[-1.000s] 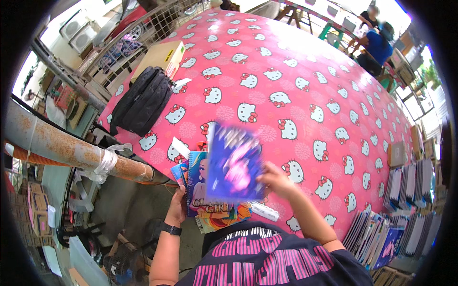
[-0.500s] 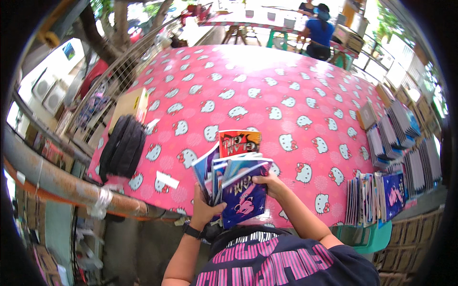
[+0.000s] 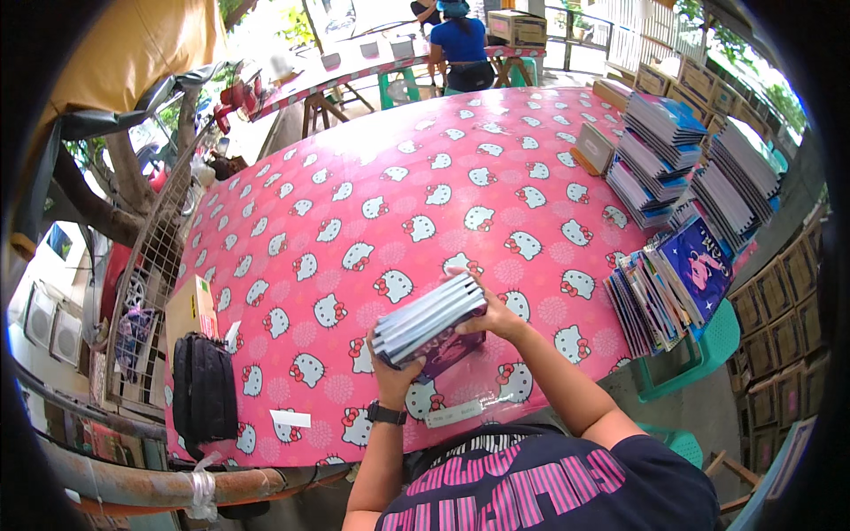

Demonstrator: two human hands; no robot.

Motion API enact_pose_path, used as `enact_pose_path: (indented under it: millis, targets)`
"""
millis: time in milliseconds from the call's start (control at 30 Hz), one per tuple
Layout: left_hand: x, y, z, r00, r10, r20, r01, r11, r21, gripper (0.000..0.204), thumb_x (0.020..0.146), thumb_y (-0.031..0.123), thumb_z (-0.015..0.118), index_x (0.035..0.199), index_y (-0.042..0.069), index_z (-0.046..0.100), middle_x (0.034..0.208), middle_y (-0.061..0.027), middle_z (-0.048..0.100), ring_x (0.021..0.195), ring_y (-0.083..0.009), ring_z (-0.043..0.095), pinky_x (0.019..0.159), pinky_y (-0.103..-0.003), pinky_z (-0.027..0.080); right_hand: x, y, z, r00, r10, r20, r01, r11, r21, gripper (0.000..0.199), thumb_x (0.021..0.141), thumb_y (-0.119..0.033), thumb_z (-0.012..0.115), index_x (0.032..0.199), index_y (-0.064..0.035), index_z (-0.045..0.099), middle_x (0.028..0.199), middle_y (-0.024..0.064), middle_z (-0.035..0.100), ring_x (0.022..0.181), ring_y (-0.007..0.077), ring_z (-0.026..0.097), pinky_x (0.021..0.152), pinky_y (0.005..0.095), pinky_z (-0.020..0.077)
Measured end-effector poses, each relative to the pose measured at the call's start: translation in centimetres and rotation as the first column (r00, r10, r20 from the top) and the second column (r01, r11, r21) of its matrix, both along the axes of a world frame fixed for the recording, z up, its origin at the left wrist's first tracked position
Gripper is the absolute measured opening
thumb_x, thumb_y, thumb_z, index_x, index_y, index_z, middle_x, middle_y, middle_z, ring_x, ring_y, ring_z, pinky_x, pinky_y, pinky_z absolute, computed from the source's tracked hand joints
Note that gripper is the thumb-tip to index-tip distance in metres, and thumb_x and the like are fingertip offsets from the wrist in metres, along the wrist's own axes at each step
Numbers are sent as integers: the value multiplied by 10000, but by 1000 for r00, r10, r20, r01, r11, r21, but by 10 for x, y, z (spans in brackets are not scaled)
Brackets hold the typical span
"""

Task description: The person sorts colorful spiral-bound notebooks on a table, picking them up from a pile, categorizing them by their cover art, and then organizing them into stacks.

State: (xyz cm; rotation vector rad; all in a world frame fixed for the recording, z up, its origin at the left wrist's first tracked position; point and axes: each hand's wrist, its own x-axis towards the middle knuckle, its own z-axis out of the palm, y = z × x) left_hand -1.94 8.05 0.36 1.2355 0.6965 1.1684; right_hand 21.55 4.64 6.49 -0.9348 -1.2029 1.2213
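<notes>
Between my two hands is a compact stack of notebooks (image 3: 428,317), tilted over the table close to my body. Its pale page edges face up, and a dark purple cover shows on the near side. My left hand (image 3: 393,376), with a dark watch on the wrist, grips the stack's left end, thumb across the near cover. At the other end my right hand (image 3: 492,316) is closed on the stack, thumb also in front. The fingers behind the stack are mostly hidden. Whether the stack's lower edge touches the table cannot be made out.
On the right stands a row of notebooks (image 3: 646,305), with taller notebook piles (image 3: 657,159) behind it and a small box (image 3: 595,147) beside them. A black bag (image 3: 205,389), a carton (image 3: 184,305) and a paper slip (image 3: 290,419) lie left. Two people are beyond the pink table (image 3: 354,208).
The fanned-out notebooks, one red-orange cover sticking up, are now pressed together into an even block and tipped with page edges upward. Both hands still hold them. My view has turned to the right.
</notes>
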Motion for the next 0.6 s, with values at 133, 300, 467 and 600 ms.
enact_pose_path:
  millis: [133,300,467,600]
  targets:
    - [2,15,20,1000,21,22,-21,999,32,926,571,-6,785,1335,64,267,1213,-102,433,1097,-216,480,929,-348,441,-5,2,31,986,-70,149,52,991,121,1018,583,-166,819,1417,-109,238,1323,101,419,1225,224,387,1033,364,296]
    - [8,9,32,998,-60,-10,61,998,5,853,591,-14,792,1297,40,319,1157,-90,503,1052,-183,507,904,-335,448,11,-8,15,989,-145,-21,147,983,111,939,589,-186,821,1375,-61,323,1225,102,497,1164,203,441,1027,354,300]
    - [21,8,6,996,-77,-44,72,991,-110,690,607,-38,791,1201,-6,441,1073,-77,565,951,-158,560,842,-298,485,0,-13,3,977,-201,-77,198,979,-45,913,588,-187,824,1337,-6,335,1181,96,504,1134,195,446,1007,339,315]
    - [3,2,0,996,-89,21,92,979,-184,853,602,-67,781,1304,-1,301,1091,-120,571,976,-223,586,844,-330,512,3,-26,0,970,-208,130,201,978,62,1022,562,-237,859,1379,-43,277,1284,117,418,1205,216,379,1026,343,287]
